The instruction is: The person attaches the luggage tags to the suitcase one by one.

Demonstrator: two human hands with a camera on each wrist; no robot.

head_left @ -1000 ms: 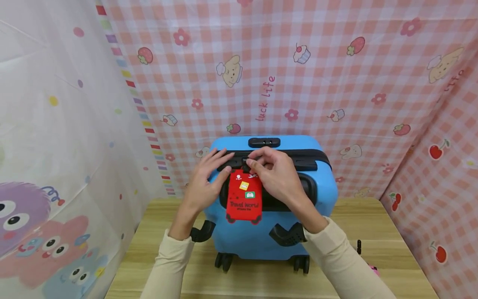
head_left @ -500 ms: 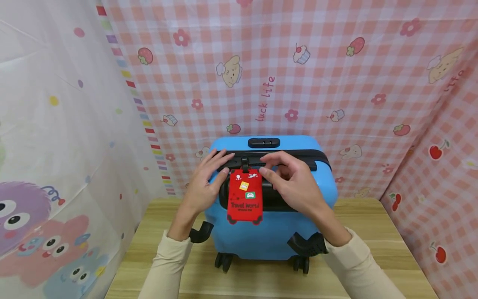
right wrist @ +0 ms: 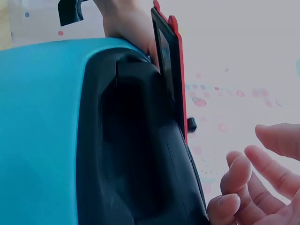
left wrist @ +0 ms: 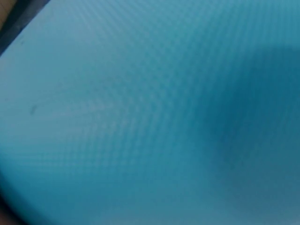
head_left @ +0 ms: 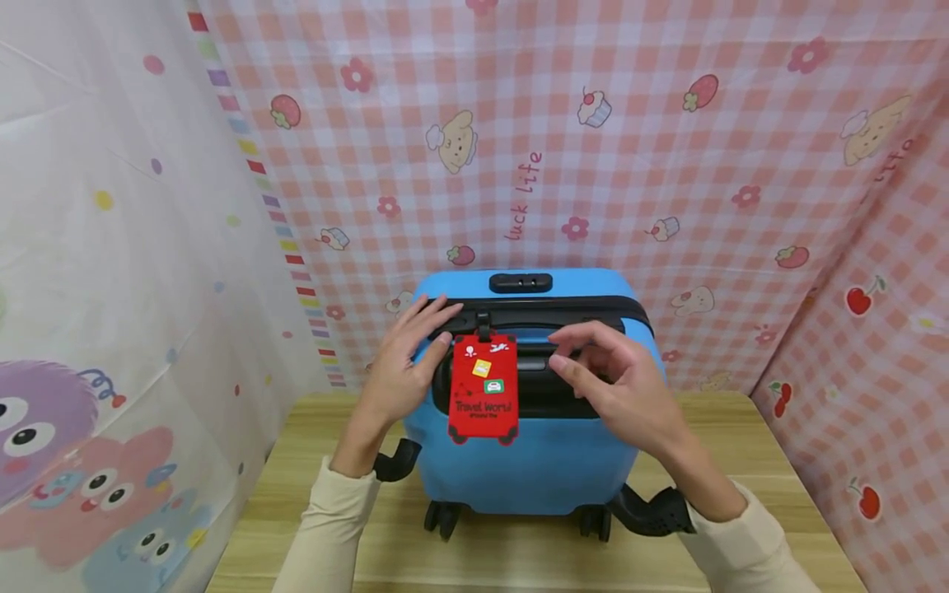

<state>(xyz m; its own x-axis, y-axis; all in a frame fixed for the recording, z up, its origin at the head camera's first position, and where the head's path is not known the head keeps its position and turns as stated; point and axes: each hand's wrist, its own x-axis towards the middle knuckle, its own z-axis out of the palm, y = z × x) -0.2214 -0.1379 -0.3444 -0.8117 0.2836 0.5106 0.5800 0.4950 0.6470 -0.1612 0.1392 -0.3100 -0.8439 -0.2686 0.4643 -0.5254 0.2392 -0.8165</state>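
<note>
A blue hard-shell suitcase (head_left: 530, 465) stands upright on its wheels. From its black top handle (head_left: 549, 325) hangs a red luggage tag (head_left: 483, 403) with "Travel World" lettering, its black strap (head_left: 483, 326) looped there. My left hand (head_left: 404, 362) rests on the suitcase's left upper edge, fingers spread, thumb beside the tag. Off to the tag's right, my right hand (head_left: 626, 387) hovers before the handle recess with bent, loose fingers and nothing in them. The right wrist view shows the tag (right wrist: 171, 65) edge-on and my right fingers (right wrist: 236, 173) apart from it. Only blurred blue shell (left wrist: 140, 117) fills the left wrist view.
A black combination lock (head_left: 521, 283) sits on the suitcase top. The suitcase stands on a wood-grain table (head_left: 311, 461), close to a pink checked curtain (head_left: 534, 107). A white cartoon curtain (head_left: 133, 272) hangs at the left. Black wrist mounts sit at both cuffs.
My right hand has let go of the tag's strap and moved right and slightly down. The tag hangs freely from the handle. My left hand has stayed in place.
</note>
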